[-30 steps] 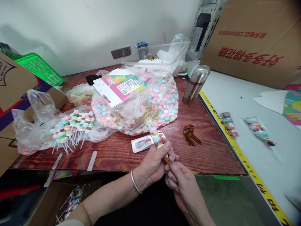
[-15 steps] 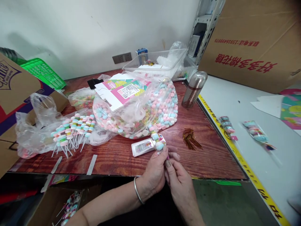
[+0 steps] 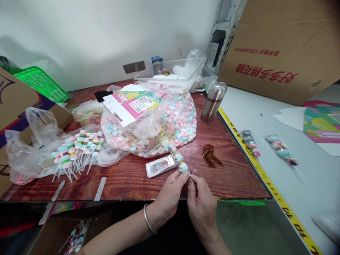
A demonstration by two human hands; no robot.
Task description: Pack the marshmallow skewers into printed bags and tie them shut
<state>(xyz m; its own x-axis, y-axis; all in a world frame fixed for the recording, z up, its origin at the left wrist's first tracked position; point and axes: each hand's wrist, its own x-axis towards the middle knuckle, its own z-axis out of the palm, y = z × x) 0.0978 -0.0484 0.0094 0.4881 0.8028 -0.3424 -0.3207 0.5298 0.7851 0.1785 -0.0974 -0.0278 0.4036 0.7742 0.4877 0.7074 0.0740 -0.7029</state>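
Note:
My left hand (image 3: 171, 193) and my right hand (image 3: 200, 203) meet at the table's front edge, both pinched on the lower end of a candy skewer (image 3: 178, 161) in a clear printed sleeve that points up and away. A stack of flat sleeves (image 3: 160, 166) lies just left of it. Behind stands a big clear bag of pastel candies (image 3: 159, 127). A pile of bare candy skewers (image 3: 78, 148) lies to the left on plastic. A heap of gold twist ties (image 3: 211, 156) lies to the right.
A steel flask (image 3: 211, 102) stands by the yellow tape edge. Two wrapped skewers (image 3: 278, 147) lie on the white table at the right. Cardboard boxes (image 3: 281, 46) rise at the right and left. A clear tray (image 3: 172, 72) and a green basket (image 3: 41, 83) sit at the back.
Both hands have slid down the skewer towards its stick end, and the candy now shows well above my fingers. The view has shifted slightly to the right.

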